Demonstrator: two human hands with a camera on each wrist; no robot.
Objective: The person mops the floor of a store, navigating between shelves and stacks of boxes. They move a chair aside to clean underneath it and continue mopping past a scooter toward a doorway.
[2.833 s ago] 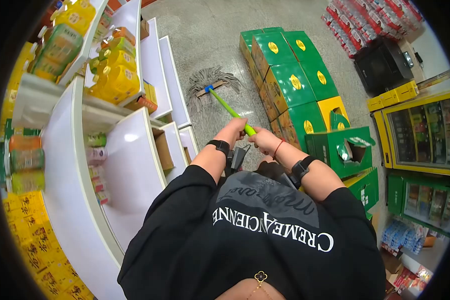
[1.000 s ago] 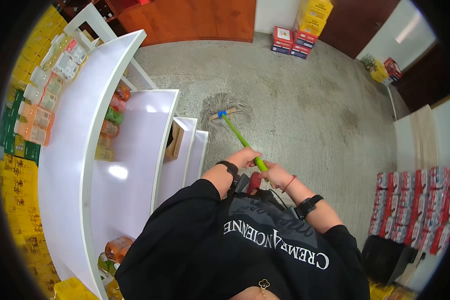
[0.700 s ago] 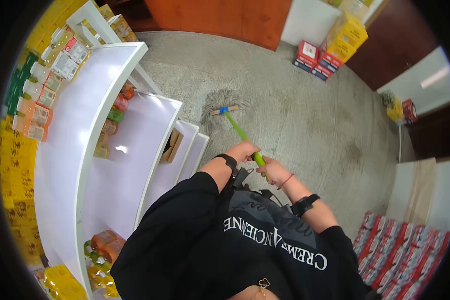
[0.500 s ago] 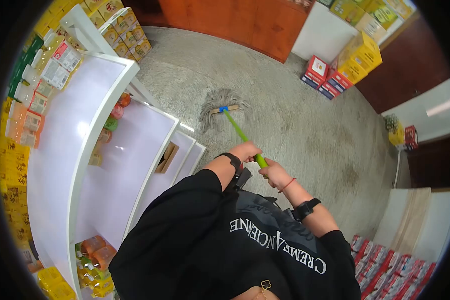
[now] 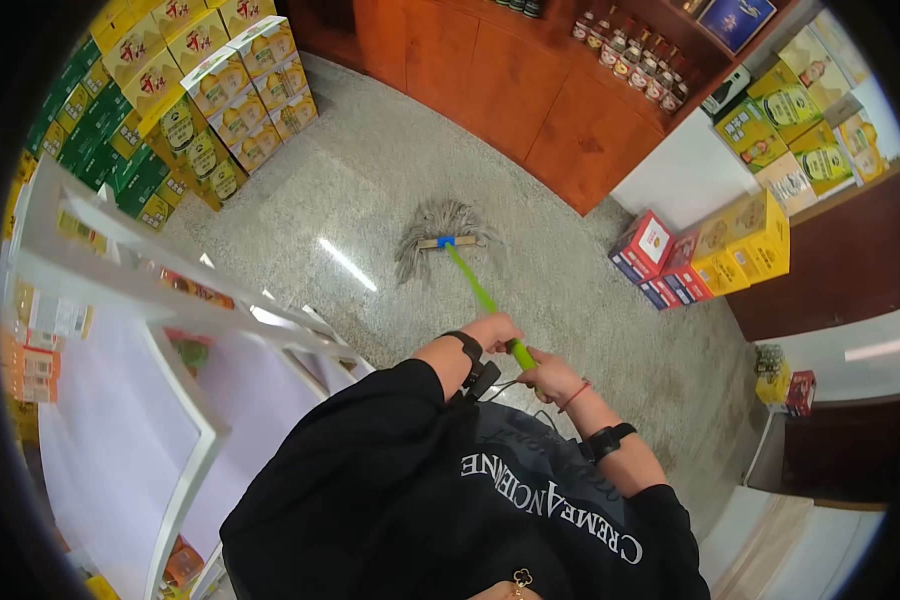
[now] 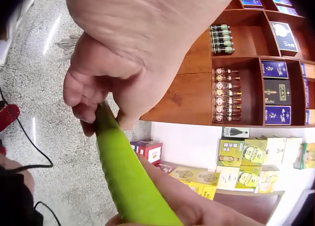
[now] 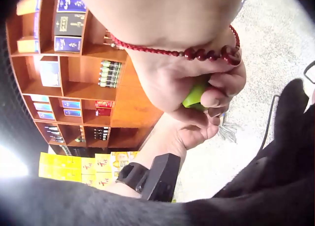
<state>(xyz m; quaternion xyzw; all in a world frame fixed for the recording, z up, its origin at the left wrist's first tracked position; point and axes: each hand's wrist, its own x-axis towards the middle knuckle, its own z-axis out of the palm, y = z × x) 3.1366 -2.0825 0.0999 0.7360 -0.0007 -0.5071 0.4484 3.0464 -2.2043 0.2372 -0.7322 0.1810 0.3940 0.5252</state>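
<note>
A mop with a bright green handle (image 5: 476,287) slants away from me in the head view. Its grey string head (image 5: 448,217) lies spread on the floor, under a wooden bar with a blue joint (image 5: 446,242). My left hand (image 5: 494,333) grips the handle farther down, toward the mop head. Nearer my body, the right hand (image 5: 552,376) holds the upper end. In the left wrist view the left fingers (image 6: 88,95) curl round the handle (image 6: 129,176). The right wrist view shows the right hand (image 7: 197,88) wrapped about the green end.
White shelving (image 5: 110,430) runs close along my left. Stacked cartons (image 5: 255,95) stand at the far left, and a wooden cabinet (image 5: 500,85) with bottles crosses the back. Red and yellow boxes (image 5: 705,255) sit on the floor to the right.
The view has advanced past green cartons and along the white shelves toward the cabinet, turning slightly rightward. The mop head stays ahead of me. Both hands keep their hold on the handle.
</note>
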